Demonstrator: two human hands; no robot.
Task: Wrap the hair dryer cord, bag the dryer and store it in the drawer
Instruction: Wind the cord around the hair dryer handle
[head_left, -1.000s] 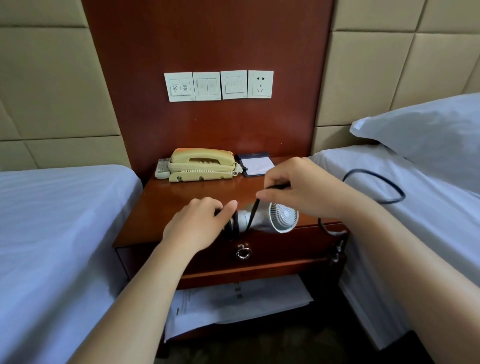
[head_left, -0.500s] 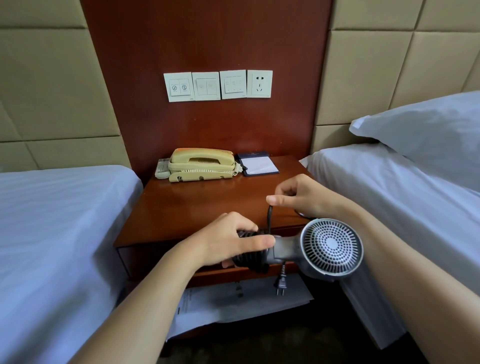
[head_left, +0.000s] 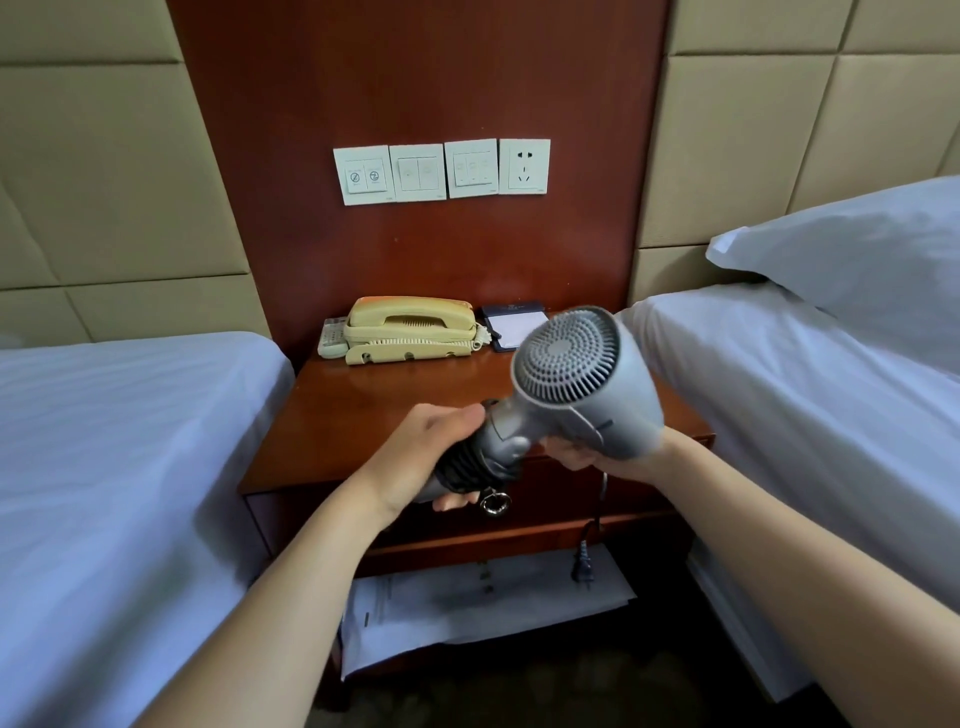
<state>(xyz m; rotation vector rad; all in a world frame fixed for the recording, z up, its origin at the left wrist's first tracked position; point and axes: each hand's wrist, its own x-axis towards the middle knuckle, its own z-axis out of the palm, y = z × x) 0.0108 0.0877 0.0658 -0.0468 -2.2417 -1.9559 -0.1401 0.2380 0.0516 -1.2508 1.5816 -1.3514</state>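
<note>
**Cord nearly wound, plug left to tuck**

The hair dryer (head_left: 582, 395) is held in the air above the counter (head_left: 374, 410), its cord (head_left: 467, 465) coiled round the handle. The left hand (head_left: 441, 452) has its fingers clamped on the coils; the right hand (head_left: 597, 457) cups the barrel from beneath. The plug (head_left: 583, 564) dangles before the shut drawer (head_left: 561, 493). I judge the tail needs winding in next; no bag is visible.

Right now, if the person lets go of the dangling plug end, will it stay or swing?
Probably swing: the plug hangs free on a limp tail of cord below the dryer. The coils on the handle look tight under the left hand, likely holding.
</note>
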